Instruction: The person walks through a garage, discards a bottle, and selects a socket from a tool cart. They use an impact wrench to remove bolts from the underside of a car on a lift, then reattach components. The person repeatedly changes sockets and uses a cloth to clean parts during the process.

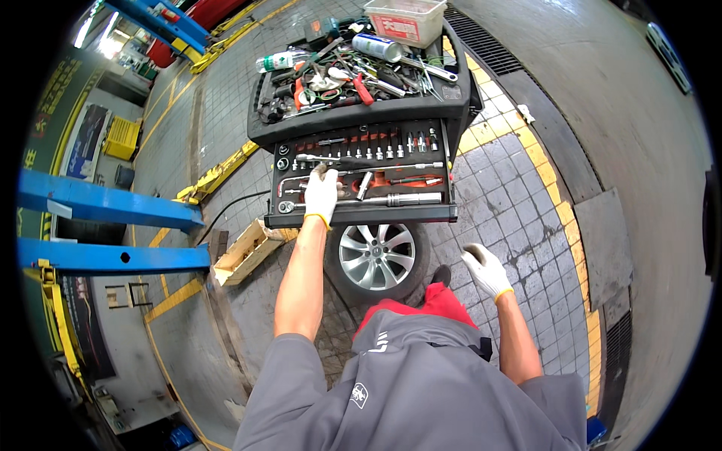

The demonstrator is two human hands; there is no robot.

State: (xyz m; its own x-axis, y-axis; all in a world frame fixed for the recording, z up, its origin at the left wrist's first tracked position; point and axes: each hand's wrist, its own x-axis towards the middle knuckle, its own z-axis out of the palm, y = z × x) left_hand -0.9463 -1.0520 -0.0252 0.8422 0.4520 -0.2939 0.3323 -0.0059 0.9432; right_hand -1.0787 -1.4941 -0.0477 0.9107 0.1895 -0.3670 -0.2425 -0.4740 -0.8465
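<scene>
My left hand (321, 194), in a white glove with a yellow cuff, reaches into the open tool drawer (361, 219). Its bunched fingertips are at a short chrome ratchet wrench (317, 158) and appear to pinch it. Around that hand lie a row of sockets (389, 151), a long bar (398, 167), a loose socket (365, 186) and a torque wrench (410, 199). The glove covers part of the drawer's tools. My right hand (487, 272), gloved the same way, hangs over the tiled floor, empty, its thumb apart from the fingers.
Loose tools, a spray can (377, 47), a plastic bottle (282, 61) and a clear bin (407, 22) crowd the black cart top (361, 122). Below the drawer is a wheel (377, 257). A wooden box (247, 252) and blue lift arms (113, 255) are left.
</scene>
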